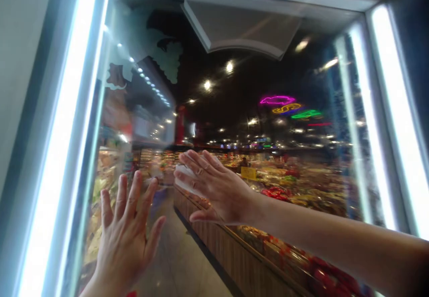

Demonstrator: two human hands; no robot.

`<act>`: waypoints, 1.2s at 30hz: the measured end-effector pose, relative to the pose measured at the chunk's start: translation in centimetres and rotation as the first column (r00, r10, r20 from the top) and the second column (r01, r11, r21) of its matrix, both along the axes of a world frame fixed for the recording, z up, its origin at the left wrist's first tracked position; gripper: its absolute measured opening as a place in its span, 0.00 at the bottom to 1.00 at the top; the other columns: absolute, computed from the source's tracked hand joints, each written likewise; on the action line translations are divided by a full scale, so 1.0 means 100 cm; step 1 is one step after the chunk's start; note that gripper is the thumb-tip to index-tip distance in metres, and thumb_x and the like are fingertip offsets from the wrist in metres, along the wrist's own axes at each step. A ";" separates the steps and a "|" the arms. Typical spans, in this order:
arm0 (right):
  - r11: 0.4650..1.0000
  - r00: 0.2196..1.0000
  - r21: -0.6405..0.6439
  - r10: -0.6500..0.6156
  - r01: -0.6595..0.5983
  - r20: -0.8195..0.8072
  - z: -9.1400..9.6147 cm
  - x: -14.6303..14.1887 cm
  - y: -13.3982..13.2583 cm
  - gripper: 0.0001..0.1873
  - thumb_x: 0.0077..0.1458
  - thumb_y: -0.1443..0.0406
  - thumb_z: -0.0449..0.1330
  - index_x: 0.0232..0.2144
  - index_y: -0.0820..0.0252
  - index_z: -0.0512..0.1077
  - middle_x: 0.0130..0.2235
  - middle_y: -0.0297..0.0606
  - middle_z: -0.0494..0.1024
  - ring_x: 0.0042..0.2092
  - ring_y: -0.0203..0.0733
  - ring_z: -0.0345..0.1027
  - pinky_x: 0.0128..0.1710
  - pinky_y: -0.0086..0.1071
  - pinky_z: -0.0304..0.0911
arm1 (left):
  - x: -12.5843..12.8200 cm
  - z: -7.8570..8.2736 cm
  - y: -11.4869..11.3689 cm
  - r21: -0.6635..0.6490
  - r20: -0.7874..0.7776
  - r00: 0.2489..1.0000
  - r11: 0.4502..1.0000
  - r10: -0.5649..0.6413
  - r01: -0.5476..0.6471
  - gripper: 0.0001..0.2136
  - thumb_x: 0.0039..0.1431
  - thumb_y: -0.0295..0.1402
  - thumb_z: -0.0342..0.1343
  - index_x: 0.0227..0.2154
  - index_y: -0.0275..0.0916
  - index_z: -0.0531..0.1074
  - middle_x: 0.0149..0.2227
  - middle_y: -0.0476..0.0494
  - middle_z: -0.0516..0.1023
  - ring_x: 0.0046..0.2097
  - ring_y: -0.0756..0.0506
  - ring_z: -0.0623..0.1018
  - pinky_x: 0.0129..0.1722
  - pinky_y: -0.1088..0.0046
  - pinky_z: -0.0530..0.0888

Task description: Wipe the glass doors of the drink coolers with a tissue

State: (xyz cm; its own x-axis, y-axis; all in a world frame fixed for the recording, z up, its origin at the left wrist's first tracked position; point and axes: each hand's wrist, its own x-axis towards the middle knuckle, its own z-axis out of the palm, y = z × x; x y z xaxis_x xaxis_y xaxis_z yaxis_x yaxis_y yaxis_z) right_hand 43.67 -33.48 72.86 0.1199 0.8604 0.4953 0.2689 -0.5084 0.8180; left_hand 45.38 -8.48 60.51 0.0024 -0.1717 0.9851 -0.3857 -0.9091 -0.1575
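My left hand (125, 230) is raised with its fingers spread, palm toward a large glass pane (234, 131); it holds nothing. Whether its palm touches the glass I cannot tell. To its right, my right hand (217, 190) lies flat over a folded white cloth (187, 181) and holds it against the pane. Only the cloth's left part shows past the fingers; the rest is hidden under the palm.
Bright light tubes (63, 131) run along the left side, with more tubes (398, 118) on the right. Through the glass appear a wood-sided produce stand (214, 243), a yellow sign (248, 173), an aisle floor (177, 261) and neon shapes (277, 100). A pale leaf decal (167, 58) is at upper left.
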 end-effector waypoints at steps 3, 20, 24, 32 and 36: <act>0.980 0.998 0.198 -0.035 0.023 0.055 0.004 -0.006 -0.049 0.49 0.66 0.39 0.45 0.75 0.58 0.31 0.77 0.45 0.39 0.77 0.57 0.27 0.74 0.59 0.41 | -0.001 0.004 -0.015 0.017 0.004 0.999 0.999 -0.045 0.045 0.34 0.68 0.39 0.51 0.73 0.50 0.46 0.77 0.44 0.41 0.77 0.35 0.39 0.74 0.43 0.37; 0.830 0.986 0.556 -0.127 0.044 0.111 -0.020 -0.026 -0.219 0.47 0.70 0.45 0.43 0.74 0.63 0.26 0.77 0.50 0.32 0.76 0.61 0.24 0.72 0.67 0.39 | -0.016 0.039 -0.158 0.134 0.038 0.988 0.980 -0.150 0.144 0.33 0.69 0.45 0.49 0.73 0.53 0.45 0.77 0.48 0.41 0.77 0.36 0.40 0.74 0.44 0.34; 0.964 0.997 0.257 -0.071 0.072 -0.011 -0.072 -0.028 -0.226 0.57 0.63 0.35 0.45 0.74 0.69 0.33 0.76 0.53 0.41 0.77 0.58 0.27 0.72 0.60 0.48 | -0.020 0.043 -0.194 0.163 0.048 0.984 0.974 -0.170 0.160 0.33 0.69 0.42 0.50 0.73 0.53 0.44 0.77 0.48 0.41 0.77 0.35 0.41 0.74 0.43 0.36; 0.767 0.986 0.640 -0.129 0.031 0.106 -0.005 -0.023 -0.276 0.47 0.70 0.47 0.45 0.74 0.59 0.23 0.77 0.48 0.30 0.77 0.58 0.22 0.74 0.63 0.38 | -0.023 0.049 -0.244 0.184 0.120 0.966 0.961 -0.231 0.207 0.33 0.68 0.40 0.53 0.72 0.52 0.49 0.76 0.47 0.46 0.76 0.34 0.44 0.74 0.40 0.39; 0.836 0.999 0.549 -0.005 -0.019 0.041 -0.030 -0.021 -0.230 0.53 0.66 0.46 0.52 0.74 0.62 0.23 0.77 0.49 0.32 0.77 0.58 0.22 0.74 0.62 0.39 | -0.027 0.053 -0.270 0.217 0.126 0.918 0.914 -0.375 0.343 0.35 0.70 0.41 0.49 0.74 0.37 0.42 0.76 0.36 0.43 0.76 0.35 0.44 0.74 0.46 0.48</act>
